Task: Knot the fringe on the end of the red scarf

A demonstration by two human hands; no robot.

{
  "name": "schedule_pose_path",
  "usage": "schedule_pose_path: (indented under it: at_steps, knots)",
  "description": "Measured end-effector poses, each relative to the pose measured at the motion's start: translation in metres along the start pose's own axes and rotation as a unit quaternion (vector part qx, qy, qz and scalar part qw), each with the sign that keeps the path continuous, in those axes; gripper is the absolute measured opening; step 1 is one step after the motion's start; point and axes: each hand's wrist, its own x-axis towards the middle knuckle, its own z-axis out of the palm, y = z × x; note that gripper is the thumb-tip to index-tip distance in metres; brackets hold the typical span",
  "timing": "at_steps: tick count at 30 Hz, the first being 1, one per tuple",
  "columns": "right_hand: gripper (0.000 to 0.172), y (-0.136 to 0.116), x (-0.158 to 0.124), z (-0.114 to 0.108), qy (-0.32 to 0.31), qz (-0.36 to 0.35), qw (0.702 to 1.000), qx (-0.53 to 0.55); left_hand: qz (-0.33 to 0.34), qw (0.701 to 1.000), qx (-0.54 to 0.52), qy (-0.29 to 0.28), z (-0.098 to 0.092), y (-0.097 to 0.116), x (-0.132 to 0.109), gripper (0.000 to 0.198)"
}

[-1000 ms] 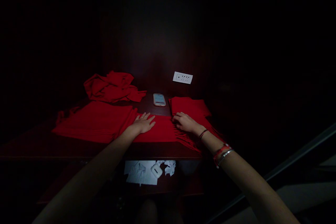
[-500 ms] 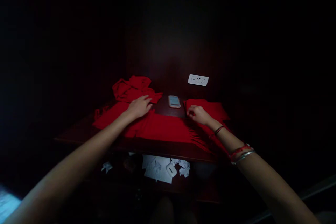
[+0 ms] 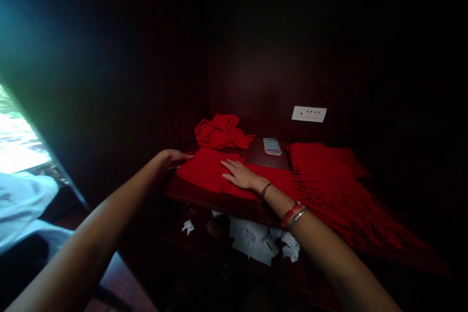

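A red scarf with a long fringe lies across the dark shelf. My left hand is at its left end, fingers closed on the edge of the cloth. Flat on top of the scarf, with fingers spread, rests my right hand. Behind it, a crumpled red cloth is heaped near the back wall. A folded red cloth with fringe spreading toward the front lies to the right.
A phone lies at the back of the shelf, below a white wall socket. Paper, crumpled scraps and a small white case sit on a lower level. Bright light and pale fabric show at the left.
The view has turned left. My left hand has gone from the scarf's top to its left end. My right hand has moved leftward from the folded cloth and now lies flat on the scarf.
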Motion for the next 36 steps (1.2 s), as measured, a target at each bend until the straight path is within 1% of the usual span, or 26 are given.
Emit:
schedule_pose_path:
  at_steps: [2,3,5,7,8,10,11,12,13,14,16,17,19,21,22,24,26,27,28,30,31,32,34,36]
  knots:
    - [0.057,-0.003,0.003,0.007,-0.049,0.047,0.997,0.02,-0.013,0.999,-0.017,-0.037,0.0,0.003,-0.002,0.035]
    - [0.056,-0.003,0.002,0.009,-0.059,0.063,0.996,0.026,-0.021,0.997,-0.03,-0.061,0.0,0.004,-0.003,0.036]
    - [0.056,-0.003,-0.001,0.013,-0.053,0.074,0.995,0.031,-0.029,0.993,-0.063,-0.098,0.002,0.007,-0.005,0.034]
    - [0.056,-0.002,-0.005,0.016,-0.03,0.07,0.997,0.027,-0.031,0.99,-0.097,-0.096,0.004,0.012,-0.006,0.031]
    - [0.057,-0.002,-0.008,0.017,-0.014,0.068,0.997,0.022,-0.03,0.99,-0.11,-0.081,0.004,0.014,-0.007,0.031]
    - [0.06,-0.001,-0.013,0.019,0.024,0.074,0.997,0.007,-0.024,0.993,-0.11,-0.02,0.001,0.016,-0.008,0.033]
    - [0.063,0.0,-0.015,0.019,0.035,0.085,0.996,0.0,-0.022,0.996,-0.091,0.016,-0.002,0.017,-0.009,0.034]
    - [0.066,0.001,-0.017,0.019,0.032,0.101,0.994,-0.005,-0.024,0.997,-0.057,0.046,-0.005,0.017,-0.01,0.035]
    - [0.068,0.003,-0.019,0.019,0.016,0.119,0.993,-0.009,-0.03,0.997,-0.017,0.067,-0.008,0.017,-0.011,0.034]
    - [0.07,0.004,-0.02,0.018,-0.008,0.136,0.991,-0.01,-0.038,0.996,0.02,0.076,-0.011,0.017,-0.012,0.033]
    - [0.071,0.008,-0.021,0.017,-0.058,0.155,0.986,-0.008,-0.054,0.994,0.066,0.074,-0.015,0.017,-0.015,0.028]
    - [0.072,0.009,-0.021,0.016,-0.072,0.159,0.985,-0.006,-0.053,0.992,0.09,0.075,-0.017,0.018,-0.016,0.026]
    - [0.072,0.01,-0.02,0.016,-0.079,0.163,0.983,0.003,-0.038,0.984,0.147,0.097,-0.017,0.024,-0.019,0.028]
    - [0.072,0.01,-0.019,0.017,-0.06,0.162,0.985,0.014,-0.027,0.968,0.214,0.131,-0.016,0.035,-0.024,0.036]
    - [0.07,0.009,-0.018,0.016,-0.036,0.158,0.987,0.022,-0.024,0.96,0.236,0.148,-0.014,0.042,-0.027,0.041]
    - [0.066,0.009,-0.014,0.014,0.034,0.147,0.987,0.048,-0.014,0.943,0.27,0.193,-0.009,0.06,-0.038,0.047]
    - [0.059,0.01,-0.009,0.008,0.112,0.149,0.977,0.102,0.039,0.92,0.303,0.246,0.002,0.08,-0.053,0.044]
    - [0.056,0.012,-0.006,0.005,0.148,0.162,0.966,0.14,0.081,0.906,0.316,0.268,0.009,0.091,-0.062,0.04]
    - [0.052,0.015,-0.004,0.0,0.18,0.181,0.949,0.183,0.119,0.893,0.325,0.289,0.018,0.101,-0.07,0.035]
    - [0.046,0.022,-0.001,-0.007,0.235,0.226,0.904,0.276,0.162,0.881,0.34,0.286,0.041,0.121,-0.085,0.032]
    - [0.044,0.026,-0.002,-0.009,0.251,0.242,0.88,0.324,0.185,0.875,0.345,0.286,0.055,0.129,-0.092,0.034]
    - [0.042,0.03,-0.003,-0.011,0.256,0.252,0.856,0.371,0.208,0.871,0.348,0.278,0.071,0.136,-0.097,0.036]
    - [0.039,0.038,-0.01,-0.01,0.243,0.264,0.818,0.45,0.232,0.879,0.333,0.25,0.101,0.144,-0.104,0.037]
    - [0.032,0.043,-0.018,-0.007,0.22,0.276,0.797,0.491,0.249,0.899,0.305,0.191,0.123,0.144,-0.106,0.035]
